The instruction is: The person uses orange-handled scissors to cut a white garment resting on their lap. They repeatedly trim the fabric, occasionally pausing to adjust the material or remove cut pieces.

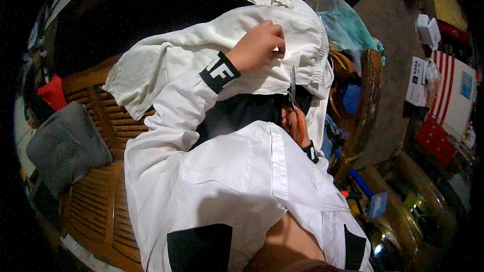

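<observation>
A white cloth garment point(201, 45) with a gathered, elastic-looking edge lies across my lap over dark trousers. My left hand point(259, 45) rests over the middle of it, thumb and fingers drawn together in a pinch on the fabric. In my right hand point(291, 123), close to my body, is a pair of scissors point(299, 121) with orange handles. The blades point away from me and rise beside the garment's near edge, just right of my left hand. Part of my right hand is hidden behind the handles and my shirt.
A slatted wooden bench point(101, 211) is on the left, with a grey cushion point(70, 143) and a red cloth point(52, 93). To the right stand a wooden armrest point(370, 95) and a teal plastic bag point(348, 25). Farther right are a white box point(417, 80) and a red-striped carton point(448, 93).
</observation>
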{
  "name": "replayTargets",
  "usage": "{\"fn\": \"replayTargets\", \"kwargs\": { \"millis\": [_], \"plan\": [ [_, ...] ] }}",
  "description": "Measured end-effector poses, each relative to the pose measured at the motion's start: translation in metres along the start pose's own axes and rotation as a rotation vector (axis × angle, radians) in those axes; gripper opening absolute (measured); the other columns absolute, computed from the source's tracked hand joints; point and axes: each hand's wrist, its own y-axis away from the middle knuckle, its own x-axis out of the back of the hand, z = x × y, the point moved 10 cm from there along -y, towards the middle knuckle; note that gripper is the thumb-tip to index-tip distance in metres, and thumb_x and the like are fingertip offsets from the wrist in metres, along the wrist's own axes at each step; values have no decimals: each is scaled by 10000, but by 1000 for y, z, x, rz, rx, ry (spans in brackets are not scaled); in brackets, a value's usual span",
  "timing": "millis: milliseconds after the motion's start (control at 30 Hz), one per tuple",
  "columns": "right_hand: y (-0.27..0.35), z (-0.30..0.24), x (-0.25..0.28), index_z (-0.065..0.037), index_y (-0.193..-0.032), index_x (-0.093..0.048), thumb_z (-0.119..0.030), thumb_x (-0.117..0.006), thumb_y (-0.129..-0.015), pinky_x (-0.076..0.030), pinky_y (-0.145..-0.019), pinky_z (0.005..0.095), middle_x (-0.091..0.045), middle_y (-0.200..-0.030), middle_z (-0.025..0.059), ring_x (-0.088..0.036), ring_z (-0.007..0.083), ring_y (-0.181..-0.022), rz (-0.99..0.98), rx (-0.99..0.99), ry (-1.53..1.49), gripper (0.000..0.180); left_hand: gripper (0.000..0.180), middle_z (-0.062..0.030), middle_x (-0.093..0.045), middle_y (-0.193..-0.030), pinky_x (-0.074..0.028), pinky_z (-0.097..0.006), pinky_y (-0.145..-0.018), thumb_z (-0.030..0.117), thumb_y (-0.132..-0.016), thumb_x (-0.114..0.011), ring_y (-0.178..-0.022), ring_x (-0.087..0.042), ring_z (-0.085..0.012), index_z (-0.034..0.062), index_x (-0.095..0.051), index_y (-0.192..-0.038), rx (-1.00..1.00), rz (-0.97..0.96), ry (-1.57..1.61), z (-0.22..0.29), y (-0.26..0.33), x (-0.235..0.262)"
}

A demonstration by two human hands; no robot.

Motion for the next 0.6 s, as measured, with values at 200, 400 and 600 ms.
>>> {"fn": "replayTargets", "kwargs": {
  "millis": [200,400,600],
  "plan": [
    [0,-3,-2,-75,-877,-515,-260,-552,-870,-335,-498,146,-503,-747,-33,-435,23,-582,17,7,23,188,165,-74,-556,-903,-433,-336,-797,80,-662,-741,-921,-522,-250,61,-633,-785,21,155,-119,-26,5,70],
    [1,-6,-4,-73,-868,-506,-296,-582,-856,-333,-492,157,-485,-738,-33,-421,28,-574,-32,48,23,236,269,-83,-620,-949,-455,-321,-819,285,-770,-717,-869,-591,-234,34,-664,-850,266,599,-1087,-77,37,230],
    [6,-5,-6,-67,-914,-497,-262,-573,-879,-350,-518,159,-472,-737,-36,-426,31,-590,-42,-6,-5,212,285,-113,-663,-904,-495,-318,-754,278,-880,-602,-801,-626,-181,3,-671,-911,489,410,-177,-109,65,217]
  ]
}}
